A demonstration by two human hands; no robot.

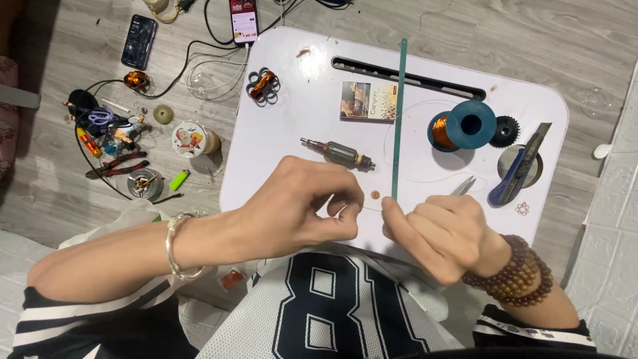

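Biggest thing here is the white lap table (286, 126) sitting on a grey wood floor (545, 40), with a striped-sleeve person leaning over it. Left hand (292, 209) is curled in, thumb and forefinger pinched together near the table's front edge; right hand (442, 233) is closed up too, forefinger poking toward the left one. There seems to be a fine wire between them, but it's too thin to tell for sure. A long green strip (399, 113) runs up the table just above the right hand. Further back sits a teal spool of copper wire (462, 126), a motor armature (337, 153), a blue utility knife (520, 173) and a small copper coil (263, 85).
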